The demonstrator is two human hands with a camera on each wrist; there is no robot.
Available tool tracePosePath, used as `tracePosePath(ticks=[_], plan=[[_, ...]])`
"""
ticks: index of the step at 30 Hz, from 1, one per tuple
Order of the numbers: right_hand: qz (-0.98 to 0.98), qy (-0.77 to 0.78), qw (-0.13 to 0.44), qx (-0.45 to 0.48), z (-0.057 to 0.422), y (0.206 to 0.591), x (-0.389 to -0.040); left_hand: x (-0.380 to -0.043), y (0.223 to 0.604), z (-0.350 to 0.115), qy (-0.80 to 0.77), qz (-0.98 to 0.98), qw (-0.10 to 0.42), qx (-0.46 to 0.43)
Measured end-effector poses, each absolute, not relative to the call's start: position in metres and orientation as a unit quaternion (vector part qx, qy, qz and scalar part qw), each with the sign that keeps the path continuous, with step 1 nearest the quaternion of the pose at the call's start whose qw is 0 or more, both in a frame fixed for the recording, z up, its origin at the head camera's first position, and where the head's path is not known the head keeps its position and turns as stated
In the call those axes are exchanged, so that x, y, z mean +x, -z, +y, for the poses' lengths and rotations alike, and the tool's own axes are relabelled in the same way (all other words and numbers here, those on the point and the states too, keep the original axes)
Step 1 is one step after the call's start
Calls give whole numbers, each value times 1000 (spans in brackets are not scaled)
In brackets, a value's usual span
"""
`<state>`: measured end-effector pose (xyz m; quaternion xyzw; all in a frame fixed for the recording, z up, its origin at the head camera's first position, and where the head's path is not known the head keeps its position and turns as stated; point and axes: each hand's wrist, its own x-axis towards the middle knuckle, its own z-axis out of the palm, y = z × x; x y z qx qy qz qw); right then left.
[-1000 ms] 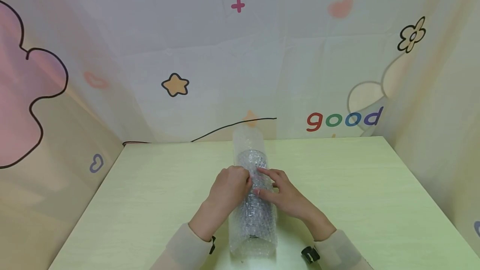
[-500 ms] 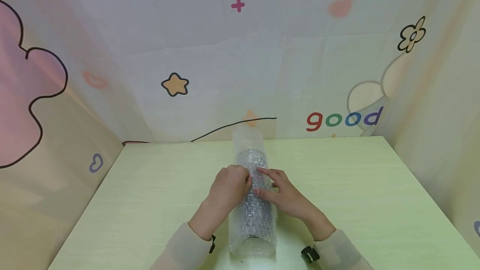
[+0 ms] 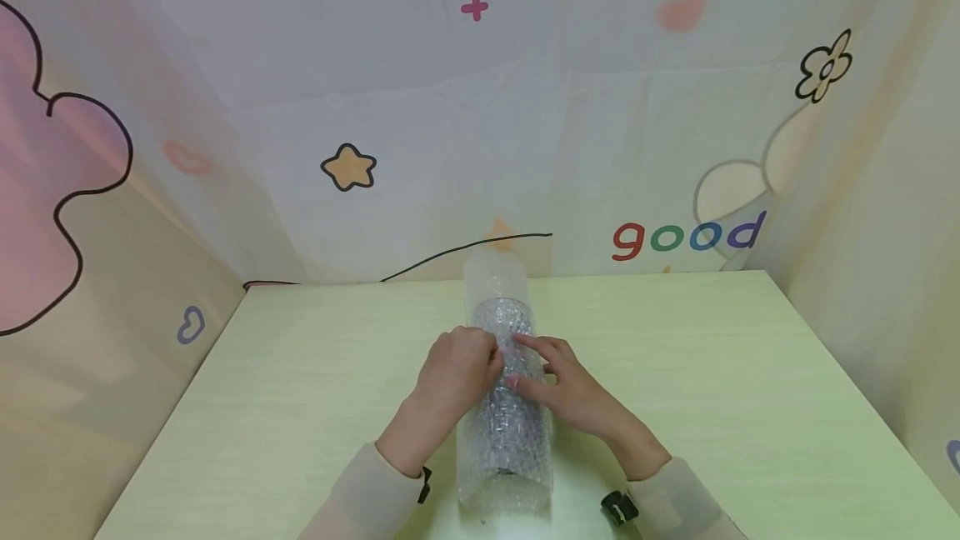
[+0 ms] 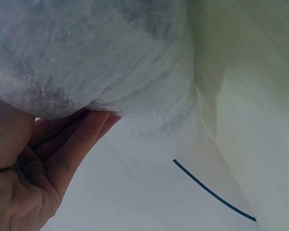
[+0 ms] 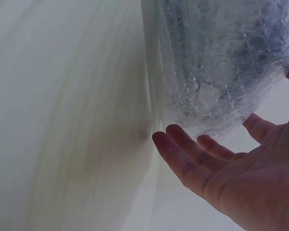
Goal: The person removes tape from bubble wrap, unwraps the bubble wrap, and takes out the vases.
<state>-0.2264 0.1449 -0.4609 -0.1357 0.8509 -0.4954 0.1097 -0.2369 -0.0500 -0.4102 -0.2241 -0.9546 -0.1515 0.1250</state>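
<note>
A grey cylinder (image 3: pixel 517 423) wrapped in clear bubble wrap (image 3: pixel 495 273) lies lengthwise on the table, the loose wrap reaching past both its ends. On its upper left side, my left hand (image 3: pixel 465 365) has its fingers curled and pinches the wrap near the middle of the roll; the left wrist view shows the fingertips (image 4: pixel 103 118) right at the plastic. My right hand (image 3: pixel 566 386) rests on the right side with fingers spread. In the right wrist view its fingers (image 5: pixel 192 159) are only loosely bent along the wrapped surface. What the cylinder is stays hidden under the bubbles.
The pale green table (image 3: pixel 675 357) extends to both sides of the roll. A printed cloth backdrop (image 3: pixel 420 107) rises behind and along the sides. Black bands (image 3: pixel 619 508) show at the cuffs of the light sleeves.
Both hands keep their places on the wrapped cylinder, and the roll stays where it was. The head view shifts very slightly.
</note>
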Motion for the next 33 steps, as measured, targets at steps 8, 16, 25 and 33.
tracePosePath(ticks=[8,16,25,33], plan=[[848,501,108,-132,143,462,-227,-237,408,-50,160,-956,119,-214],[844,509,110,-128,142,462,-227,-238,408,-50,158,-958,114,-210],[845,507,107,-131,142,461,-226,-239,410,-51,172,-954,122,-211],[845,508,111,-126,141,461,-226,-240,411,-52,170,-954,127,-212]])
